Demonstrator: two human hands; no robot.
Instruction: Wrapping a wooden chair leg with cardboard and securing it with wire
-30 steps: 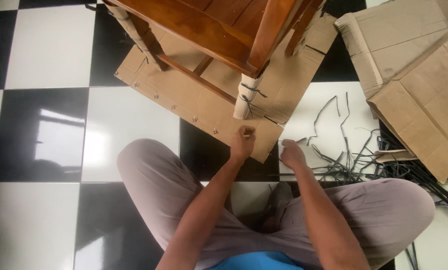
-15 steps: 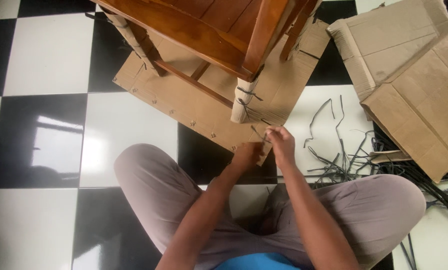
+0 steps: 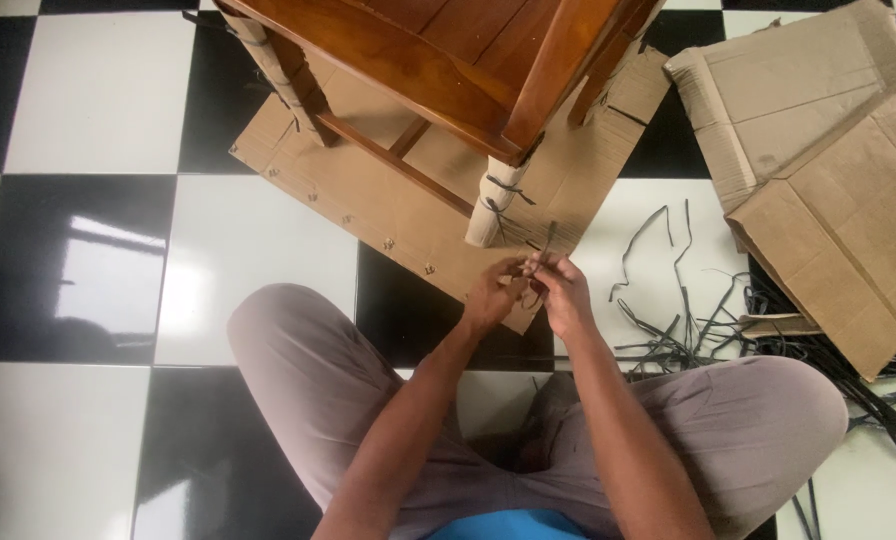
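Observation:
I sit cross-legged on a black and white tiled floor. My left hand (image 3: 493, 293) and my right hand (image 3: 561, 288) meet just in front of me, both pinching a thin black strap (image 3: 545, 248) that sticks up between the fingers. Right beyond them stands a brown wooden chair (image 3: 448, 55). Its nearest leg (image 3: 495, 207) is wrapped in pale cardboard tied with black straps. The chair rests on a flat cardboard sheet (image 3: 388, 205).
A heap of loose black straps (image 3: 708, 320) lies on the floor to my right. Flattened cardboard boxes (image 3: 828, 170) lie at the upper right. Several small metal staples line the near edge of the cardboard sheet.
My hands were apart a second ago, then came together. They now hold the black strap a little nearer to the wrapped chair leg.

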